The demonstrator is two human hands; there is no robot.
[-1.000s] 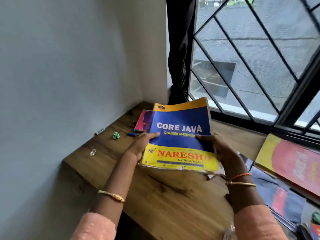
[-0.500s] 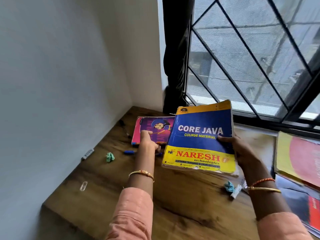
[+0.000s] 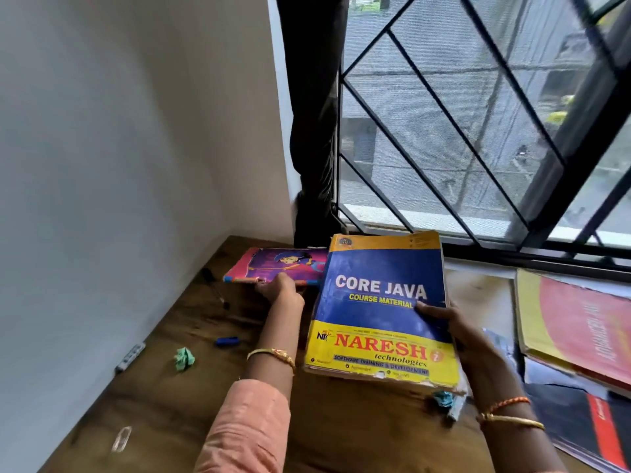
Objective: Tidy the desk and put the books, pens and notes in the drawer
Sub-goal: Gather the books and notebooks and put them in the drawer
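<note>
left hand (image 3: 280, 291) reached pink book's (image 3: 276, 264) near edge, grip closing | right hand (image 3: 450, 322) grips Java book (image 3: 379, 312)

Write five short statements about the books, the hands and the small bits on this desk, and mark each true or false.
1. The right hand holds the Core Java book by its right edge. True.
2. The left hand rests flat on bare wood. False: it grips the near edge of the pink and purple cartoon book.
3. A green crumpled paper lies on the desk near the wall. True.
4. The Core Java book lies open. False: it is closed, front cover up.
5. The blue pen cap sits on the cartoon book. False: it lies on the desk.
</note>
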